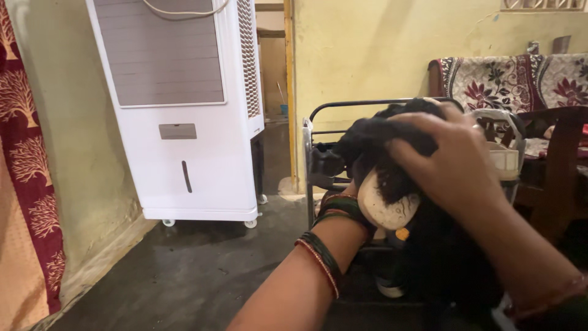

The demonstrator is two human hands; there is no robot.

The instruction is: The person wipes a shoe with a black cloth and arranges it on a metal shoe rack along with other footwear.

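Observation:
A shoe with a pale worn sole (384,205) is held up in front of me, toe end toward the camera. My left hand (350,205) is mostly hidden behind the shoe and seems to grip it from below; bangles ring that wrist. My right hand (450,160) presses a black cloth (373,142) onto the shoe's top, fingers curled over it. The picture is blurred around both hands.
A black metal rack (318,125) stands behind the shoe with footwear on its shelves. A tall white air cooler (184,116) on wheels is at the left by a patterned curtain (24,184). A cloth-covered chair (520,79) is at the right. The floor is dark concrete.

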